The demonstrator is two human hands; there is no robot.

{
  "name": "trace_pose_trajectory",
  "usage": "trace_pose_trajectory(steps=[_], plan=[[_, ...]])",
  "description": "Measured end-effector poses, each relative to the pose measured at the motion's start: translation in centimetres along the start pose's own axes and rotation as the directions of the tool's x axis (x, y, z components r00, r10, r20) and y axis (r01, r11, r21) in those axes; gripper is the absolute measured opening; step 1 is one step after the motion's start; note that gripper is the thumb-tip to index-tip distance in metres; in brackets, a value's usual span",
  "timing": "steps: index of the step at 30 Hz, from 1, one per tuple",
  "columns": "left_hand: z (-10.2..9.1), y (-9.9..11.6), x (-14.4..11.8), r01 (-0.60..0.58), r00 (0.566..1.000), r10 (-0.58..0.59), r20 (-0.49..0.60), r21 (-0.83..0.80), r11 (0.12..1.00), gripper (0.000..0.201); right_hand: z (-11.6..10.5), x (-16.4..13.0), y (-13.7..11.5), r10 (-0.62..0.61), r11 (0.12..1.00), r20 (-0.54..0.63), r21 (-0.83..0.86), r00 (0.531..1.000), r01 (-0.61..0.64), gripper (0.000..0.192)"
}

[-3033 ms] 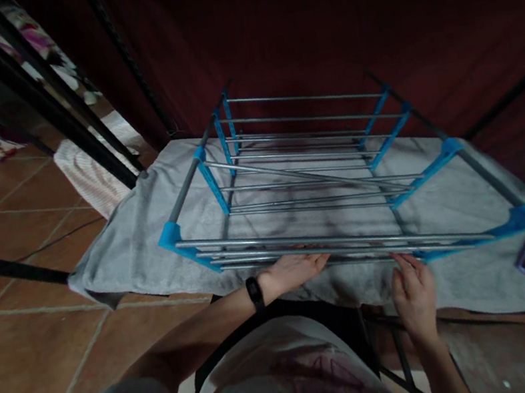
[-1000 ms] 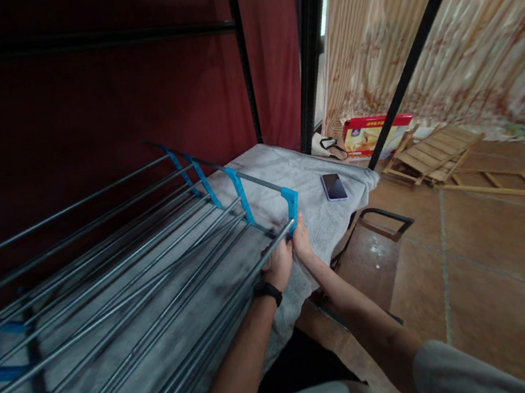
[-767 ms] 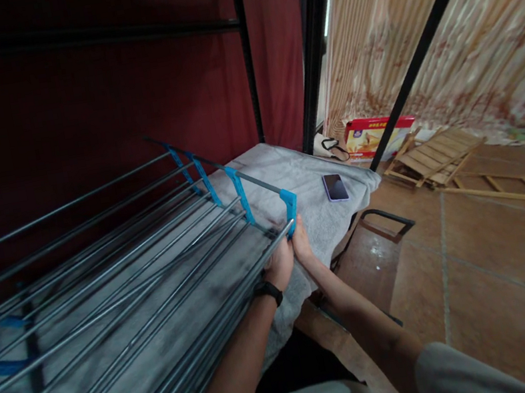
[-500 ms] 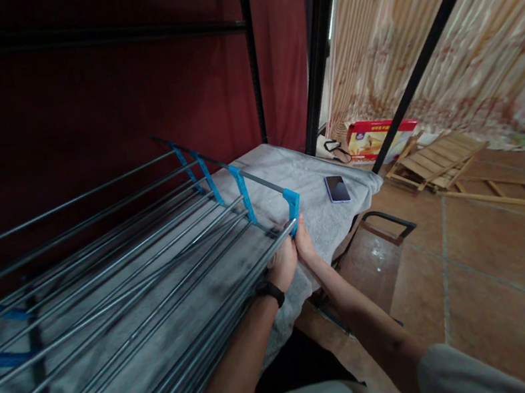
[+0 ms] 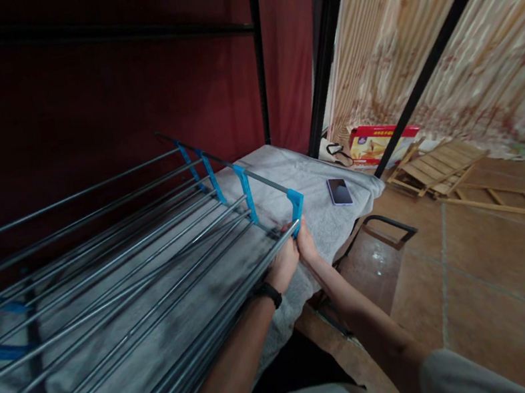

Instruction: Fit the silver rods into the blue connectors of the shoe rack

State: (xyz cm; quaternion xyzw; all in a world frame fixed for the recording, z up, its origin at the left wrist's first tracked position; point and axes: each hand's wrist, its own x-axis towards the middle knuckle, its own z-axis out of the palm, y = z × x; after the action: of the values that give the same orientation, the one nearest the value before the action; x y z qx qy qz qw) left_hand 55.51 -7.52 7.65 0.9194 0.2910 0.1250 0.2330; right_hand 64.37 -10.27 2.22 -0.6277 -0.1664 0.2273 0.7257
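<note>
A shoe rack of grey metal tubes [image 5: 164,247] with blue plastic brackets lies on its side across a grey cloth. Both of my hands are at its near right corner. My left hand [image 5: 283,266], with a black band at the wrist, is closed around a tube end below the corner bracket. Against the blue corner bracket [image 5: 296,201] my right hand [image 5: 306,243] is closed, its fingers mostly hidden behind the bracket. The two hands touch each other. Several loose-looking tubes [image 5: 173,378] run along the near side beside my left forearm.
The grey cloth [image 5: 266,162] covers the bed-like surface under a black metal frame [image 5: 264,74]. A phone [image 5: 339,191] lies on it. Right of it stands a folding chair [image 5: 371,265]. Wooden slatted pieces [image 5: 442,165] and a red-yellow box [image 5: 375,144] are on the tiled floor.
The view has shifted slightly. Both hands keep their hold at the rack's corner, and the rack shows no clear movement of its own.
</note>
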Motion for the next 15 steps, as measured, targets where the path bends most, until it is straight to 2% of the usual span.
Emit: trace_pose_trajectory(steps=[9,15], plan=[[0.24,-0.62,0.09,-0.035,0.999,0.034,-0.025,-0.033,0.999,0.035,0.23,0.13,0.59,0.031,0.998,-0.048,0.057,0.998,-0.028,0.06],[0.22,-0.63,-0.2,-0.02,0.999,0.02,-0.031,-0.01,1.0,0.035,0.37,-0.03,0.96,0.031,0.998,-0.085,0.063,0.996,-0.026,0.059]])
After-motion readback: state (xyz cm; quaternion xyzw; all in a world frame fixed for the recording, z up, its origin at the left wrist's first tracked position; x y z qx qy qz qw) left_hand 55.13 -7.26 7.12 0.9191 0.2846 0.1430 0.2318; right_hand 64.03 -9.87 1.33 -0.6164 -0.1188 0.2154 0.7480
